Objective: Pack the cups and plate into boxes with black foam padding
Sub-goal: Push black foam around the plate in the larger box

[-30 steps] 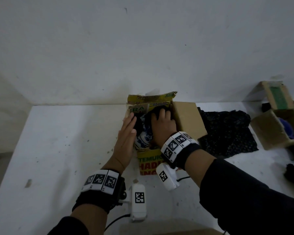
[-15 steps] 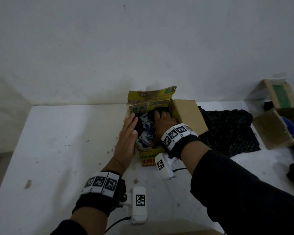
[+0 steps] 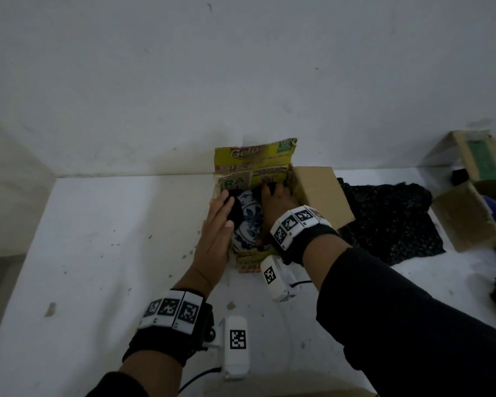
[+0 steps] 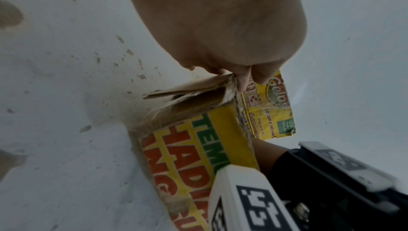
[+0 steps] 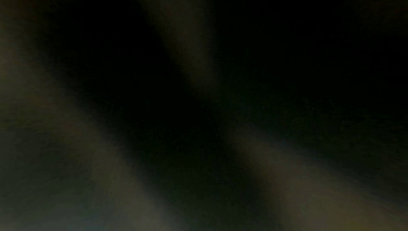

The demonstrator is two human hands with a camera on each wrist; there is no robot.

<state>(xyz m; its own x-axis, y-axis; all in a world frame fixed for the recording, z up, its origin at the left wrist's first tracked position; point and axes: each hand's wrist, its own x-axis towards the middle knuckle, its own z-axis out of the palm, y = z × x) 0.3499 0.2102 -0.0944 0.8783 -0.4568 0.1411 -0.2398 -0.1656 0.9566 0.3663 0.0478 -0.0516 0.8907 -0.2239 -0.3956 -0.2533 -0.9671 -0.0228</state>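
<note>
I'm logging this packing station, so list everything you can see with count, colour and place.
Printed box: one, yellow, centre by the wall.
Plate: one, white and blue, on edge inside the printed box.
Foam: black pieces beside the plate.
Dark mat: one, black, right of the box.
Plain boxes: two, brown, far right.
Table: one, white.
Left hand: flat against the box's left side.
Right hand: inside the box, fingers hidden.

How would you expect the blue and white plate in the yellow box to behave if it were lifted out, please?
The blue and white plate looks like glazed ceramic, so probably rigid, breakable and somewhat slippery. It stands on edge in the yellow box between the left hand and right hand, so it could tip or roll once unsupported. The black foam beside it should cushion it.
</note>
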